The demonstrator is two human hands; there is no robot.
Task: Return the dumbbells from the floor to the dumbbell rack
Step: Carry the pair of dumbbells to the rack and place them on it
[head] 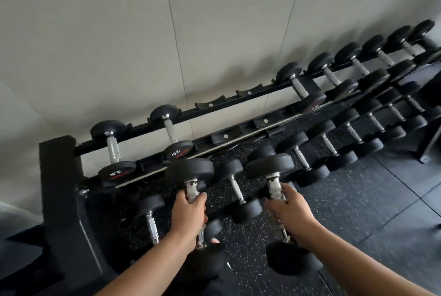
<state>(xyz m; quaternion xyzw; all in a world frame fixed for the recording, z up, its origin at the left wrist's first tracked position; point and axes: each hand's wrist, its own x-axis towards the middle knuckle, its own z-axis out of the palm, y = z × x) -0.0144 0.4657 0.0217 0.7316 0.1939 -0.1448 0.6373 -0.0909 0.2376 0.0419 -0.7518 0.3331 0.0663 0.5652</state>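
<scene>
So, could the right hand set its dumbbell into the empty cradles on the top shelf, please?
Probably yes: the right hand holds its dumbbell just in front of the rack, and the empty cradles have nothing over them.

A gym's free-weights corner.

A long black tiered dumbbell rack (238, 114) stands against a plain pale panelled wall (119, 33); rows of black round-headed dumbbells (353, 62) with chrome handles fill its shelves; some cradles (210, 104) sit bare; the floor (358, 200) is black speckled rubber tiling, as weight rooms use.
</scene>
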